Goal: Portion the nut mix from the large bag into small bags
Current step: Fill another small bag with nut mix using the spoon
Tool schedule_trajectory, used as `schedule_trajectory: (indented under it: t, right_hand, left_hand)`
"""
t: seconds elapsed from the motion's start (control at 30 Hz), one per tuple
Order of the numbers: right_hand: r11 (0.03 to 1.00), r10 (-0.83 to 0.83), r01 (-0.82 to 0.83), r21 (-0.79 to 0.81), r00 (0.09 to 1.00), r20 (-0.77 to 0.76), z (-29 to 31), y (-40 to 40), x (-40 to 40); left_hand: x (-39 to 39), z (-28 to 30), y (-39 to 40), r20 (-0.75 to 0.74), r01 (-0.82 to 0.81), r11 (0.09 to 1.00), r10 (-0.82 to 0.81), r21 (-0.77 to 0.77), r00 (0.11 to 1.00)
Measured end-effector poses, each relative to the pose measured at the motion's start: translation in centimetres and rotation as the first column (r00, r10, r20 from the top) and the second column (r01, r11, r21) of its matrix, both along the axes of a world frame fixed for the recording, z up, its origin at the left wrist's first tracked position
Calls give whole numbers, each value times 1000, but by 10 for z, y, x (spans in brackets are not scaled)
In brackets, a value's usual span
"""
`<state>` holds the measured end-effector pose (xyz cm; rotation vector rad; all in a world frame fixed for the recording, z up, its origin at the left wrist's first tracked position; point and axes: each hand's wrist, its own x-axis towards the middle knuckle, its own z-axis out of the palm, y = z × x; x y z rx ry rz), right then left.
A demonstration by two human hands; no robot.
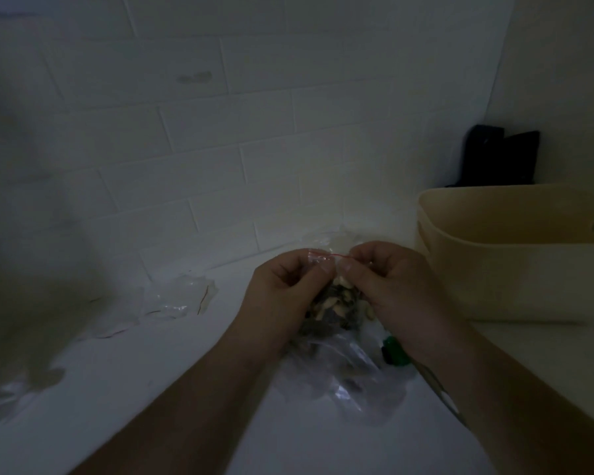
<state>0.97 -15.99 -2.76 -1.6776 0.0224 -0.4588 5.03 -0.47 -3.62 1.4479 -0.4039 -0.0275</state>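
Red zip line on the small bag (326, 269) sits between your two hands at the centre of the frame, so you look to be sealing a filled portion. Your left hand (282, 289) pinches the bag's top left corner with curled fingers (314, 265), and your right hand (388, 286) pinches the strip just beside it. The nut mix (333, 303) hangs inside, below your thumbs. Next, I judge, you need to run the pinch along the whole strip, keeping nuts out of the seal.

Under your wrists, lower centre, lies the large bag (343, 382), clear and crumpled on the white counter (151, 389), with something green (393, 351) touching its right edge. More clear bags (179, 296) lie left of centre, well apart. A cream tub (515, 255) stands at right; white wall tiles (186, 132) fill the dim upper frame, with a dark object (501, 156) in the corner.
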Motion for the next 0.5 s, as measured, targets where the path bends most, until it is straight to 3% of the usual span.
schedule_trajectory:
  t: [0.2, 0.5]
  right_hand:
    - [999, -3, 2, -50, 1000, -14, -2, 1, 1]
    - [999, 18, -18, -34, 1000, -1, -3, 2, 2]
  left_hand:
    - [4, -3, 0, 95, -64, 994, 56, 84, 994]
    - [4, -3, 0, 110, -30, 996, 21, 83, 994]
